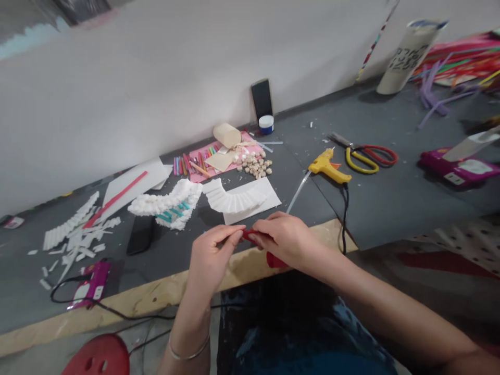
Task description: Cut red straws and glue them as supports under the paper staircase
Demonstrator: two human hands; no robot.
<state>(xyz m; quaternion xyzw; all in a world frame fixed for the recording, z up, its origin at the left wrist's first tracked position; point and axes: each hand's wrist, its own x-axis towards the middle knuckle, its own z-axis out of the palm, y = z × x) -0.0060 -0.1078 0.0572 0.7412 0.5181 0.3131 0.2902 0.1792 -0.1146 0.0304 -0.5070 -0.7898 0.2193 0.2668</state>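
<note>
At the table's front edge, my left hand [211, 256] and my right hand [288, 238] are close together, fingertips nearly meeting. Both pinch a thin red strip [249, 236], which my fingers partly cover. Below my right hand a wider rolled red part [275, 260] shows; I cannot tell whether it joins the strip. Just beyond my hands, a curved row of white pleated pieces [234, 200] rests on a white card [260, 200]. Left of it stands a curved, bumpy white model [172, 200] with teal sticks. A yellow glue gun [328, 166] with a clear glue stick lies to the right.
Pliers with red and yellow handles [363, 154] lie beyond the glue gun. A black phone [141, 234], white scraps [84, 245] and a purple packet [92, 284] are at left. Black cables [128, 316] cross the wooden edge. A tall container [408, 60] stands far right.
</note>
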